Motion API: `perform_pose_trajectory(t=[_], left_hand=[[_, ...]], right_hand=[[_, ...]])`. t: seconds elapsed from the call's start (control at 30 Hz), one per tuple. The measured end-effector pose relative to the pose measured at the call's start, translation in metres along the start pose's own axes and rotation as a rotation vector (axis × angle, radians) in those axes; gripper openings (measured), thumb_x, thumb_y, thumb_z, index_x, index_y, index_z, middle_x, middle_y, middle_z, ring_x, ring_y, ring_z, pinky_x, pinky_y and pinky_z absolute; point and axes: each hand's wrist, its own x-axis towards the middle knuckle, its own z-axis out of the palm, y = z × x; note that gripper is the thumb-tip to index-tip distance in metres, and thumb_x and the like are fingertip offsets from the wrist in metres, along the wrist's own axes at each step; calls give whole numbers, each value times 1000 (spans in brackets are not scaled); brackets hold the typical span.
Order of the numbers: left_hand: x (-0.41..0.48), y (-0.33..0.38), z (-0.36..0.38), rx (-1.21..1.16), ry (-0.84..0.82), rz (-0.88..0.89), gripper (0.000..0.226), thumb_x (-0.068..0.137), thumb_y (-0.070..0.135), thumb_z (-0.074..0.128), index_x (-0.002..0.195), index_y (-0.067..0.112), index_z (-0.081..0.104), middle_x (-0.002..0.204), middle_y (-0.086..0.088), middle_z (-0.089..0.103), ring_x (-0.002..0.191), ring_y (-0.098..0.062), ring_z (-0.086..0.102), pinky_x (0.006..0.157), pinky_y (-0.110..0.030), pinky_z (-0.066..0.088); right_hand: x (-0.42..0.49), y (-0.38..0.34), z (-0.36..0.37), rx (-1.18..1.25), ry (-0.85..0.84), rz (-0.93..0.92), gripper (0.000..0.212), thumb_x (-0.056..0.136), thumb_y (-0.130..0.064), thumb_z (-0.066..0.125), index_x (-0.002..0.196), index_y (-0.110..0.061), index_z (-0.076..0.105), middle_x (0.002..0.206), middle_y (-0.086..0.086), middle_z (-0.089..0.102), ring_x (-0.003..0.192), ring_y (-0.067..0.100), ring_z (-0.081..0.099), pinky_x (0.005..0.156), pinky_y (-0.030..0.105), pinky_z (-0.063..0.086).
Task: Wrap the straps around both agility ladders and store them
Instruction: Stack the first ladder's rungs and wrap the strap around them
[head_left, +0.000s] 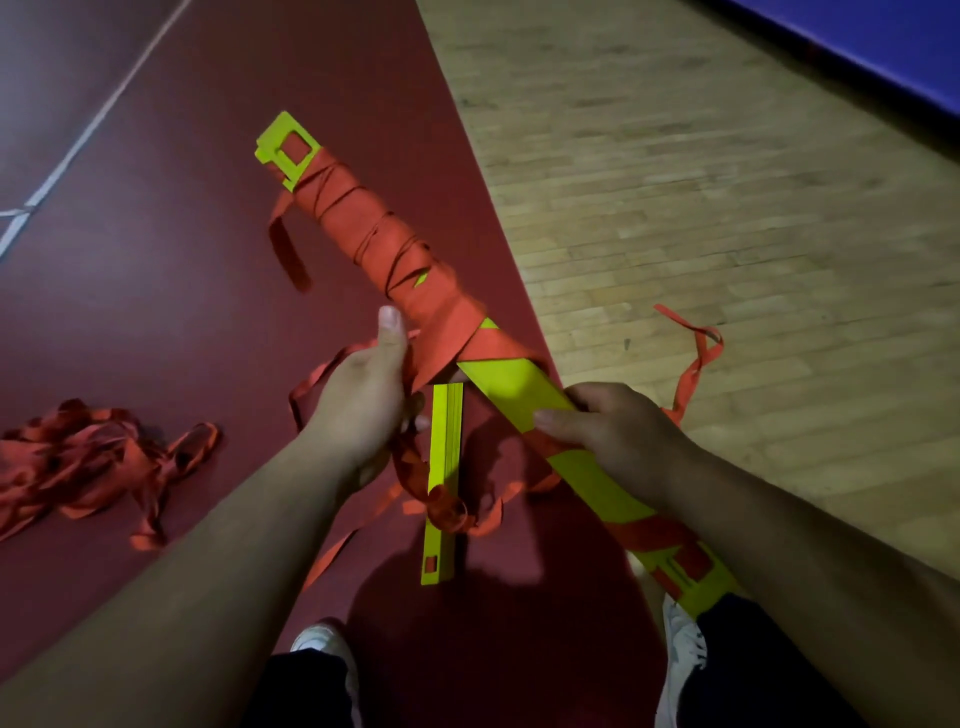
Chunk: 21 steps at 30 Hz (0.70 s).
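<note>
Held ladder bundle (519, 384) is off the floor, running diagonally from upper left to lower right over the red mat (156, 260), with its near end by the person's right knee. The red strap (384, 239) is wound tightly over the far half, and the yellow end clip sticks out past the wrap. The middle is bare yellow, with a few loose turns near the close end. Right hand (618, 431) grips the bare yellow section, fingers curled over the top edge. Left hand (363, 410) holds the strap just below the wrap, thumb straight up against the wound part. Its fingers curl under and the tips are mostly hidden. Second ladder bundle (444, 457) lies flat on the mat between the forearms, with slack strap looped loosely across its lower half. Strap pile (88, 457) sits tangled on the mat at left, well apart from both bundles. A loose strap tail (696, 364) trails onto the wooden floor (675, 208) beside the right hand. Blue mat (857, 41) is at the top right corner. White shoes (322, 639) are at the bottom edge.
</note>
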Motion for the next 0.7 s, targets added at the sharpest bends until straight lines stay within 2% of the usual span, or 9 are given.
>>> perform_pose_trajectory(t=[0.1, 0.17, 0.23, 0.3, 0.4, 0.5, 0.57, 0.63, 0.7], left_hand=[[-4, 2, -1, -3, -72, 32, 75, 93, 68, 33, 88, 1, 67, 48, -8, 50, 38, -13, 43, 66, -37, 36], [-7, 2, -2, -19, -180, 109, 59, 86, 69, 41, 81, 18, 72, 69, -18, 61, 39, -8, 43, 64, -38, 37], [-9, 3, -3, -47, -222, 131, 50, 82, 64, 44, 79, 21, 70, 61, -4, 60, 39, -6, 41, 58, -33, 36], [-9, 5, -2, -93, -225, 83, 56, 79, 62, 43, 92, 11, 62, 48, 8, 48, 38, -5, 37, 51, -27, 36], [-8, 3, 0, -206, -261, 49, 57, 77, 62, 44, 99, 10, 50, 51, 10, 41, 37, -5, 30, 54, -27, 38], [-8, 0, -4, -333, -392, 34, 75, 80, 67, 49, 116, 0, 54, 75, -3, 57, 38, -3, 28, 58, -24, 45], [-6, -2, -9, -420, -484, 27, 90, 73, 70, 65, 127, -1, 54, 94, -9, 49, 38, -2, 32, 59, -22, 48], [-4, -6, -14, -467, -572, 41, 67, 65, 63, 82, 106, 11, 69, 78, -5, 49, 39, -1, 34, 59, -20, 49], [-6, -4, -9, -452, -522, 58, 55, 64, 58, 84, 90, 13, 64, 61, 4, 45, 41, -2, 36, 57, -20, 47]], right_hand=[[-2, -5, -3, 59, -15, -3, 25, 89, -37, 70, 85, -13, 73, 82, 12, 73, 70, 17, 63, 66, 32, 43], [-3, -7, -3, 81, -26, -17, 25, 89, -36, 70, 84, -12, 73, 74, 9, 71, 66, 15, 62, 65, 31, 43], [-4, -9, -3, 123, -52, -25, 23, 90, -34, 69, 81, -13, 72, 63, -1, 66, 60, 11, 61, 63, 30, 43], [-6, -11, -3, 183, -92, -33, 21, 91, -32, 68, 77, -17, 72, 61, -4, 65, 57, 11, 61, 63, 32, 44], [-10, -15, -4, 275, -151, -41, 27, 93, -36, 64, 75, -18, 73, 67, 4, 68, 56, 16, 62, 62, 33, 45], [-16, -20, -7, 334, -291, -10, 28, 84, -54, 67, 71, -30, 74, 71, 10, 71, 53, 17, 65, 53, 26, 48], [-18, -20, -10, 347, -406, 29, 28, 75, -60, 77, 69, -32, 72, 72, 15, 70, 52, 24, 64, 49, 27, 49], [-16, -17, -13, 376, -474, 67, 34, 67, -57, 76, 78, -25, 71, 71, 17, 69, 51, 27, 63, 48, 28, 49], [-15, -15, -13, 413, -504, 109, 41, 72, -50, 74, 91, -14, 65, 71, 17, 68, 50, 27, 62, 49, 28, 49]])
